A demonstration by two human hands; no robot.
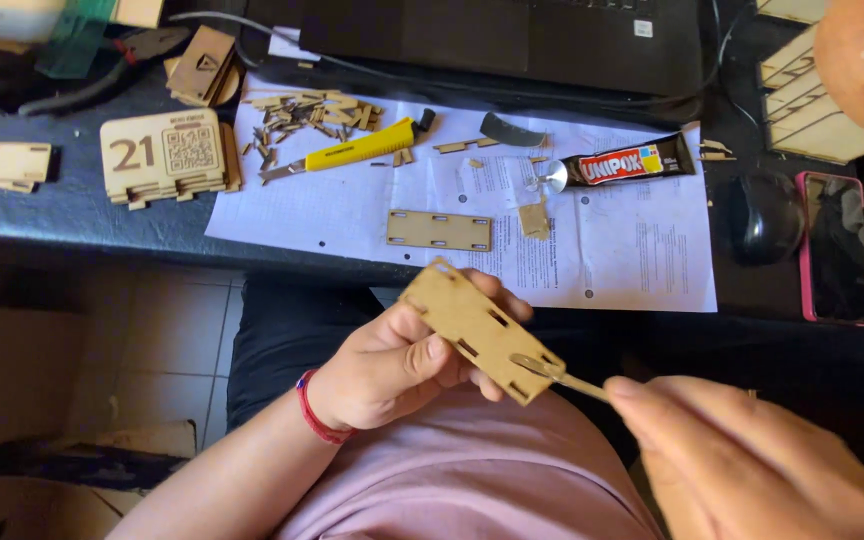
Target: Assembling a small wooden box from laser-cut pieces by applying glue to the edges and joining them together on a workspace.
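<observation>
My left hand (392,360) grips a flat slotted wooden panel (477,328), held tilted over my lap. My right hand (742,460) pinches a thin wooden stick (577,383) whose tip rests on a blob of glue at the panel's lower corner. A second slotted wooden panel (439,230) lies flat on the white paper sheets (632,250) on the desk. An opened black glue tube (624,162) lies on the paper with a small puddle at its nozzle, next to a small wooden square (533,220).
A yellow utility knife (352,152) and several wood scraps lie on the paper. A stack of engraved wooden plates (164,155) sits at the left. A laptop (512,40) is behind, a black mouse (764,215) and a pink-cased phone (837,248) at the right.
</observation>
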